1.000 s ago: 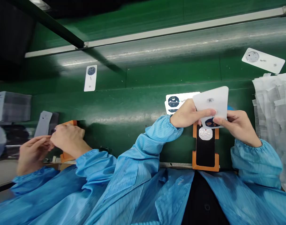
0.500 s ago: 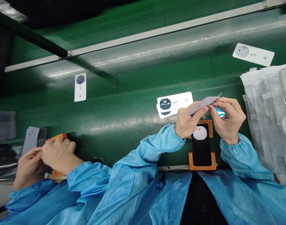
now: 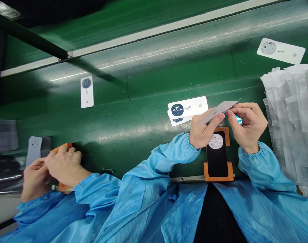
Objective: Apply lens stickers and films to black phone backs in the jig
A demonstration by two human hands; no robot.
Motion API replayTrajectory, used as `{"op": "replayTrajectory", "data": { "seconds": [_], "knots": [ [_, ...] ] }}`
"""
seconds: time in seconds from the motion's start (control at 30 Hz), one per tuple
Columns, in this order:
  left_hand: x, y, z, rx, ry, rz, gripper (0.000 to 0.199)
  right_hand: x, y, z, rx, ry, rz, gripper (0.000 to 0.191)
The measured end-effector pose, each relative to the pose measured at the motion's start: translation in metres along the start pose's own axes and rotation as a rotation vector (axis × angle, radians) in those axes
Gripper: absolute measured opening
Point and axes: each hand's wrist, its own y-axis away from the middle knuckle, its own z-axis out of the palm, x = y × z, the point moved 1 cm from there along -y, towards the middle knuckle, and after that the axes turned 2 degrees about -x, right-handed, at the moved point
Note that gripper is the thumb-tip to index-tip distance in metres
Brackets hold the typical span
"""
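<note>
Left hand (image 3: pixel 199 133) grips white card (image 3: pixel 219 110) | right hand (image 3: pixel 249 127) pinches its 2 o'clock end | uneven pull may bend it

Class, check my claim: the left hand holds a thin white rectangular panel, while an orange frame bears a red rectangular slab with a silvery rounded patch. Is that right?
No: the rectangular slab is black, not red, as the head view shows. The rest stands: left hand holding the thin white panel, orange frame bearing the slab, silvery rounded patch on it.
</note>
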Motion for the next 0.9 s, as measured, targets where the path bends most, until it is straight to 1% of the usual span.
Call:
{"op": "replayTrajectory", "data": {
  "seconds": [0.17,0.23,0.4,0.57,0.63,0.77,0.83,0.9],
  "knots": [
    [-0.002,-0.001,0.001,0.006,0.027,0.037,0.033,0.001,-0.002,0.0,0.032,-0.073,-0.078,0.003],
    [0.0,-0.001,0.001,0.008,0.016,0.063,0.032,0.001,-0.003,0.0,0.035,-0.092,-0.09,0.004],
    [0.007,-0.003,0.003,-0.005,-0.054,0.191,0.031,0.001,-0.004,0.001,0.043,-0.07,-0.122,0.006],
    [0.008,-0.004,0.005,-0.026,-0.105,0.341,0.032,0.002,-0.004,0.0,0.046,0.0,-0.125,0.002],
    [0.009,-0.002,0.005,-0.043,-0.127,0.376,0.033,0.002,-0.004,-0.001,0.054,0.015,-0.137,0.002],
    [0.007,0.006,0.007,-0.09,-0.169,0.363,0.038,0.0,-0.004,0.0,0.075,0.045,-0.166,0.005],
    [0.004,0.009,0.011,-0.109,-0.153,0.344,0.04,-0.003,-0.005,0.001,0.068,0.084,-0.145,0.007],
    [0.0,0.008,0.015,-0.112,-0.124,0.286,0.04,-0.003,-0.007,0.0,0.051,0.121,-0.118,0.009]
  ]
}}
